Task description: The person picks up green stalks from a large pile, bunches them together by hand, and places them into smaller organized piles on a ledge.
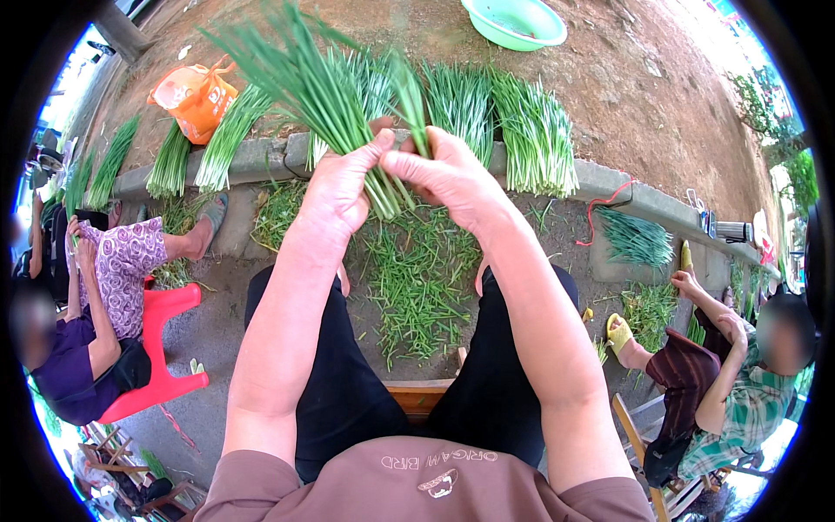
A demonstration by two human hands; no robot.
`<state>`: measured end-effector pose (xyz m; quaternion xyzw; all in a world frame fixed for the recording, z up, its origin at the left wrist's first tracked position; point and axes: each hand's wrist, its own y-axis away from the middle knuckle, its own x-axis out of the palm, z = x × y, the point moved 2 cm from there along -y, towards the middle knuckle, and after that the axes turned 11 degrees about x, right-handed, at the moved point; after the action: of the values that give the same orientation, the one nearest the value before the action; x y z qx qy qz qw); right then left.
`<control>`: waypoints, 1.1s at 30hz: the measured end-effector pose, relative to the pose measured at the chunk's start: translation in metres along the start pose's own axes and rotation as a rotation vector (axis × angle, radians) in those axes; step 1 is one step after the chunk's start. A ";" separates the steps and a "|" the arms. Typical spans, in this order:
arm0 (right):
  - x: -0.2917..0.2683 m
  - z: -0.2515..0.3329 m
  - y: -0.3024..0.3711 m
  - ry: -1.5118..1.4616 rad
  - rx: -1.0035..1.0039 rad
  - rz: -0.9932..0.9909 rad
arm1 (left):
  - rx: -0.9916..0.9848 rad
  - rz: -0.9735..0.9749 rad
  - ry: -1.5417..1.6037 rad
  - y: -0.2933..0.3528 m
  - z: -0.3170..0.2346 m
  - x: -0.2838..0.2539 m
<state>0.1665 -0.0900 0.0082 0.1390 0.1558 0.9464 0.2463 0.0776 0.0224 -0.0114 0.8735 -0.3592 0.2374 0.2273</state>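
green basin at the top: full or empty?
Empty, as far as visible. The basin sits upright on the dirt, and its bare green inside shows only a few dark specks; its top edge is cut off by the frame.

bundles on curb: about 8 | basin: 1 | orange bag: 1 | red stool: 1

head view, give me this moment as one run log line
left hand: grip shut on bunch of long green chive stalks | right hand: pinching one stalk | ground: scattered green trimmings | curb: laid bunches
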 end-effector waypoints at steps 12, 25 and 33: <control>-0.019 0.001 -0.005 -0.502 0.037 -0.107 | 0.045 0.027 0.003 -0.002 -0.008 0.000; -0.001 -0.004 -0.005 0.161 -0.188 -0.112 | 0.020 0.038 -0.067 0.006 -0.005 0.012; -0.016 -0.003 -0.006 -0.429 -0.011 -0.211 | -0.019 0.042 -0.036 -0.004 0.000 -0.006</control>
<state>0.1816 -0.0938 0.0000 0.3182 0.1084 0.8651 0.3722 0.0767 0.0278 -0.0154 0.8677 -0.3838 0.2229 0.2239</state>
